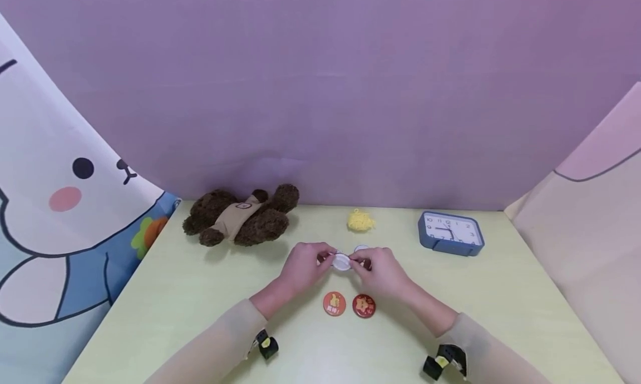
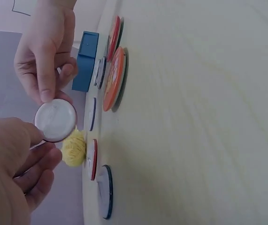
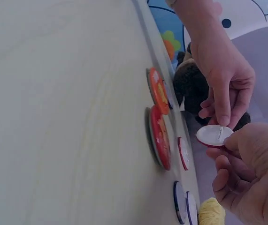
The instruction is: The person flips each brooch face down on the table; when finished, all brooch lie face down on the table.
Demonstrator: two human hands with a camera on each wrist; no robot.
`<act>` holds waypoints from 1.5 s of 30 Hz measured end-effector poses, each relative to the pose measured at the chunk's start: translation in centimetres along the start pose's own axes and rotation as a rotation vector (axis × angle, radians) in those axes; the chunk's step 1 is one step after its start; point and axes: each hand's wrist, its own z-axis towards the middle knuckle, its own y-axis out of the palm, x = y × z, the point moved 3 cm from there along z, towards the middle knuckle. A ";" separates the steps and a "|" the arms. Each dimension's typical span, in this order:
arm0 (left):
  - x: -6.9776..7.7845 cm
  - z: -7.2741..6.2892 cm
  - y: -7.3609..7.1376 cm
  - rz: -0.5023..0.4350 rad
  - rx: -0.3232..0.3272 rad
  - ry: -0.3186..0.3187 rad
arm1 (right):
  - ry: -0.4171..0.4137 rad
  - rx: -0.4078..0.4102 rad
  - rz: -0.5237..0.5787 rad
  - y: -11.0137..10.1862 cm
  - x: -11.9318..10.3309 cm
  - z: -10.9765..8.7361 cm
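Note:
Above the table, my left hand [image 1: 302, 267] and right hand [image 1: 385, 270] pinch a round pin badge [image 1: 342, 262] from opposite sides. Its white back faces up, and a red rim shows in the right wrist view, where a thin pin [image 3: 220, 132] crosses the back. There, the left thumb tip touches the badge near that pin. Closer to me on the table lie an orange badge [image 1: 334, 304] with a thumbs-up picture and a red badge [image 1: 364, 306] with a star, both face up. Several more badges, such as a dark-rimmed badge [image 2: 106, 192], lie beyond, partly hidden by the hands in the head view.
At the back left a brown teddy bear [image 1: 242, 217] lies on its side. A yellow yarn-like bundle [image 1: 360, 220] sits at the back middle, and a blue clock [image 1: 450, 233] stands at the back right. A purple backdrop [image 1: 320, 94] rises behind the table [image 1: 200, 317].

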 end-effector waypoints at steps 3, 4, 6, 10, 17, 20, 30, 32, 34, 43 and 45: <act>0.2 0.0 0.0 -0.045 -0.026 0.010 | 0.027 0.008 0.027 -0.4 0.0 0.1; 0.3 0.0 0.0 -0.058 -0.041 0.017 | 0.034 0.011 0.034 -0.5 0.0 0.1; 0.4 0.0 0.1 -0.078 -0.065 0.038 | 0.049 0.019 0.040 -0.7 0.0 0.1; 0.5 0.0 0.3 -0.098 -0.090 0.060 | 0.060 0.018 0.049 -0.9 0.0 0.0; 0.5 -0.1 0.4 -0.062 -0.127 0.038 | 0.045 -0.011 0.056 -0.8 -0.1 -0.2; 0.3 -0.3 0.4 -0.040 -0.145 0.036 | 0.025 -0.040 0.031 -0.4 -0.2 -0.2; -0.3 -0.9 0.7 0.022 -0.234 0.027 | -0.074 -0.047 -0.106 1.3 -0.5 0.0; -0.3 -1.0 0.9 0.040 -0.248 0.020 | -0.068 -0.057 -0.130 1.6 -0.5 0.0; -0.4 -1.0 1.0 0.058 -0.264 0.009 | -0.061 -0.064 -0.160 1.9 -0.6 0.0; -0.7 -1.2 1.8 0.118 -0.308 0.027 | -0.052 -0.098 -0.278 3.0 -0.6 -0.4; -0.7 -1.2 1.9 0.119 -0.307 0.036 | -0.063 -0.096 -0.304 3.1 -0.6 -0.5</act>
